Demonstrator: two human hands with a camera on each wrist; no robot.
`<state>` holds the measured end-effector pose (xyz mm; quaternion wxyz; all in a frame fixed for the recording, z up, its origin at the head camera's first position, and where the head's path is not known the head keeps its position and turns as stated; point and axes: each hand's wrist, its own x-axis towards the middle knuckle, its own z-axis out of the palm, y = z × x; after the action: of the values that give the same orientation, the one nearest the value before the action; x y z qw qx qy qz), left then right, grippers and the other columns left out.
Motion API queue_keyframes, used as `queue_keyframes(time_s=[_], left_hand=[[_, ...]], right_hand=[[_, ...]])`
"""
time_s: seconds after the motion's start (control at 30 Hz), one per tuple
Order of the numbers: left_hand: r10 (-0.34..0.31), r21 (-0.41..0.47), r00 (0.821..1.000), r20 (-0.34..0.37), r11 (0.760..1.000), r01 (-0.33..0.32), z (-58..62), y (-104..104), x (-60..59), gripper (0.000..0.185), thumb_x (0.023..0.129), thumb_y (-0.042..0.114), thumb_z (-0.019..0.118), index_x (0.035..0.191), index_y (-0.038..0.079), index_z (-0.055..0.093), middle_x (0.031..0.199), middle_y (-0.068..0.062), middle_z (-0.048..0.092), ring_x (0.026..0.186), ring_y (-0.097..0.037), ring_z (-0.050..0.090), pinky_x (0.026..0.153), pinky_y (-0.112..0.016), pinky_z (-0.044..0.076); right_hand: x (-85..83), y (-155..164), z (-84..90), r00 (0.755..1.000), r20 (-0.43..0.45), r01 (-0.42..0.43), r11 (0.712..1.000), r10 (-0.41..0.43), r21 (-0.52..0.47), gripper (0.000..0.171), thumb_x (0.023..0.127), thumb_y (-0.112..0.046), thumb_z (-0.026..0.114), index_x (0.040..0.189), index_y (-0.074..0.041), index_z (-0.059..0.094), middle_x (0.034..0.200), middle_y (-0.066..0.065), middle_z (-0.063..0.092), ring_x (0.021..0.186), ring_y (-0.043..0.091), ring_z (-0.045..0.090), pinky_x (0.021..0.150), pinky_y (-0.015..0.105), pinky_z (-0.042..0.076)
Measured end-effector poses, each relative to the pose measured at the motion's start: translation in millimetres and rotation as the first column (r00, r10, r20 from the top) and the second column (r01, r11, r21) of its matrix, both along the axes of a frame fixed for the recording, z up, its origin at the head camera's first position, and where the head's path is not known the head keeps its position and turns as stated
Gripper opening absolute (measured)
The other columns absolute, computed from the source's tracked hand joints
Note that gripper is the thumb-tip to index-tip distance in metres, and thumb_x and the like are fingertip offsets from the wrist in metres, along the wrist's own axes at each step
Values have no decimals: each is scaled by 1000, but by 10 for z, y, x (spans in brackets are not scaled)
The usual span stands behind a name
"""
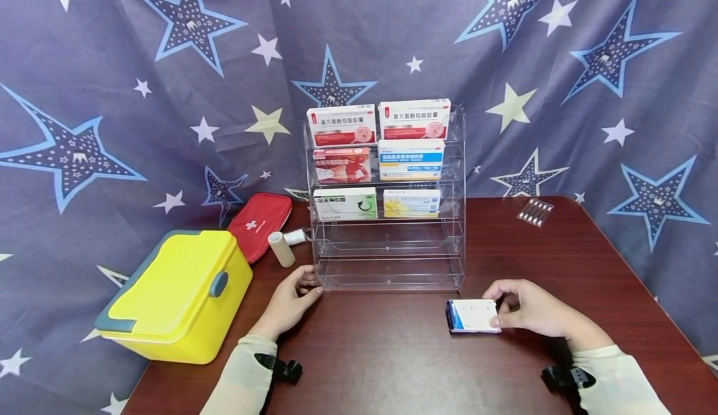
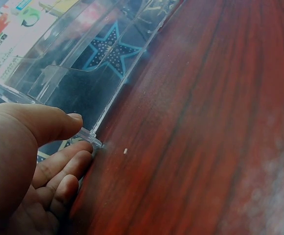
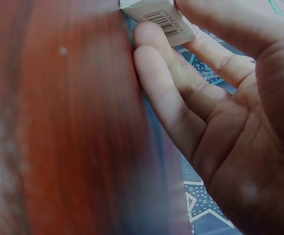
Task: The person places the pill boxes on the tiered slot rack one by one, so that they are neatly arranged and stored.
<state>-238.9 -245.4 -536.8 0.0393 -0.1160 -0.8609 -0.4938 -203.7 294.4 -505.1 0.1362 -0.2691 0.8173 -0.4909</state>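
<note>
A clear acrylic tiered rack (image 1: 449, 259) stands at the middle of the dark wooden table (image 1: 392, 365), with several medicine boxes (image 1: 412, 159) on its upper shelves. My left hand (image 1: 291, 303) rests at the rack's front left corner (image 2: 90, 139), thumb against the acrylic edge and fingers loosely curled on the table. My right hand (image 1: 533, 309) pinches the right end of a small white and blue box (image 1: 472, 315) lying flat on the table in front of the rack. The right wrist view shows the box's barcode end (image 3: 164, 22) between my thumb and fingers.
A yellow lidded case (image 1: 179, 293) sits at the left table edge. Behind it lie a red first-aid pouch (image 1: 259, 223), a beige bandage roll (image 1: 280, 248) and a small white object (image 1: 296, 237). A strip of vials (image 1: 535, 211) lies at back right. A star-patterned cloth (image 1: 140, 91) hangs behind.
</note>
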Motion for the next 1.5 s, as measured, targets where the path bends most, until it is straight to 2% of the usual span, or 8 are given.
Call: queue_keyframes(time_s=[0.2,0.47,0.7,1.07,1.23,1.33,1.5], left_hand=[[10,3,1000,-18,1000,-10,1,-1,18,44,93,8,78,134,5,63,111,-6,71,105,-24,66,87,-30,54],[10,-5,1000,10,1000,-10,3,8,2,43,94,8,78,135,7,63,112,-6,70,107,-23,66,88,-31,54],[11,-1,1000,7,1000,-11,8,6,1,43,94,7,78,134,6,63,112,-6,71,106,-23,66,87,-31,53],[11,0,1000,9,1000,-11,8,12,2,42,94,7,78,134,8,63,112,-6,71,107,-22,66,88,-30,53],[13,1,1000,3,1000,-13,1,13,23,42,93,7,78,133,7,64,111,-5,71,105,-23,66,87,-30,53],[10,-10,1000,7,1000,-10,4,14,27,43,94,7,78,134,7,63,112,-5,71,106,-22,66,87,-30,53],[3,-10,1000,3,1000,-3,15,11,9,44,94,7,78,135,6,62,113,-6,70,107,-24,66,88,-32,54]], right_hand=[[-20,18,-29,1000,8,-17,1000,17,-27,33,86,-10,87,113,-8,68,100,15,68,67,17,68,56,30,55],[-29,54,-52,1000,15,-19,999,20,-40,32,87,-9,86,113,-8,68,101,16,66,68,16,68,57,30,55],[-26,50,-48,1000,6,-22,999,22,-45,31,87,-9,86,113,-8,68,100,16,66,68,16,68,58,30,56],[-26,48,-13,1000,24,3,997,-1,-74,17,96,-7,77,111,-5,70,99,16,70,73,31,72,63,41,62],[-15,3,61,998,-23,56,998,-57,-32,16,94,-12,80,108,-12,72,95,9,73,72,29,70,59,40,60],[9,-67,166,992,-70,104,995,-104,-8,17,93,-16,83,107,-16,73,95,4,74,75,26,71,62,38,60],[-4,-267,411,961,-194,204,979,-198,12,21,90,-17,86,106,-23,74,97,-3,74,79,21,71,68,32,58]])
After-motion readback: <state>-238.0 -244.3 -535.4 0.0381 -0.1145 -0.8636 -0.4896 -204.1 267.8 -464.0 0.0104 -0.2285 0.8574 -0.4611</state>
